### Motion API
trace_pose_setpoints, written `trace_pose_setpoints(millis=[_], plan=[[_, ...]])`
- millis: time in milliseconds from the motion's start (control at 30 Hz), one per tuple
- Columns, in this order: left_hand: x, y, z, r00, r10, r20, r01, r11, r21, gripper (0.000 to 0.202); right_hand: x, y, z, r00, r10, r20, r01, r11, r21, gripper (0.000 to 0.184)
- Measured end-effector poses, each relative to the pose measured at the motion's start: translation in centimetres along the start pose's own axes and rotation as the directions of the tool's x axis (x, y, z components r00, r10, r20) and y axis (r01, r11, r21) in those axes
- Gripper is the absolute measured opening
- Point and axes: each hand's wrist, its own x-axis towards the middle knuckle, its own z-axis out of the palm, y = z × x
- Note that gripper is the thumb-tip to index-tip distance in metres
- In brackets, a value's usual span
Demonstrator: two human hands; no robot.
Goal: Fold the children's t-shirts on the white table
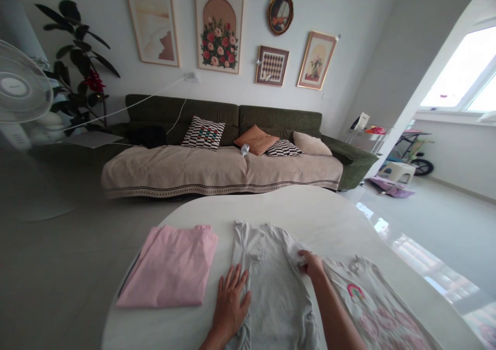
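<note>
A pale grey-white shirt (pixel 273 288) lies spread on the white table in front of me, its collar end away from me. My left hand (pixel 232 298) rests flat on the shirt's left edge with the fingers spread. At the shirt's upper right side, my right hand (pixel 311 263) is closed on the cloth near the sleeve. To the left lies a folded pink garment (pixel 172 267). A white shirt with a rainbow and pink print (pixel 372 301) lies to the right, partly behind my right forearm.
The rounded white table (pixel 310 210) stands before a green sofa (pixel 281 122) with a beige cover and several cushions. A white fan (pixel 23 86) and a plant (pixel 81 65) are at the left. A shelf trolley (pixel 366 135) and white stool (pixel 399 171) stand at the right.
</note>
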Motion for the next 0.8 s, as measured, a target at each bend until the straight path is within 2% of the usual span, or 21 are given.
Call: trace_pose_setpoints(millis=[100, 200, 267, 433, 600, 700, 800], plan=[[0.0, -0.1, 0.2, 1.0, 0.008, 0.001, -0.008, 1.0, 0.013, 0.05, -0.2, -1.4, -0.4, 0.999, -0.004, -0.043, -0.002, 0.991, -0.136, 0.028], [0.0, -0.1, 0.2, 1.0, 0.006, -0.001, -0.006, 0.999, 0.033, 0.05, -1.3, -3.3, -0.4, 0.989, -0.132, -0.073, 0.107, 0.954, -0.282, 0.029], [0.0, -0.1, 0.2, 1.0, 0.004, -0.003, -0.004, 0.999, 0.045, 0.051, -2.3, -4.6, 0.5, 0.972, -0.228, -0.049, 0.194, 0.908, -0.37, 0.029], [0.0, 0.1, 0.1, 1.0, -0.004, -0.01, 0.005, 0.998, 0.069, 0.051, -5.0, -7.4, 5.8, 0.927, -0.37, 0.057, 0.346, 0.788, -0.51, 0.034], [0.1, 0.2, 0.1, 1.0, -0.009, -0.009, 0.009, 0.997, 0.08, 0.052, -7.3, -7.9, 11.3, 0.902, -0.404, 0.153, 0.416, 0.716, -0.561, 0.036], [0.0, 0.2, 0.2, 1.0, -0.001, -0.013, 0.002, 0.996, 0.09, 0.052, -8.2, -7.4, 12.9, 0.887, -0.422, 0.188, 0.451, 0.703, -0.55, 0.037], [0.0, 0.1, 0.2, 1.0, 0.006, -0.01, -0.005, 0.996, 0.094, 0.052, -8.8, -7.0, 13.5, 0.866, -0.45, 0.217, 0.494, 0.704, -0.51, 0.037]])
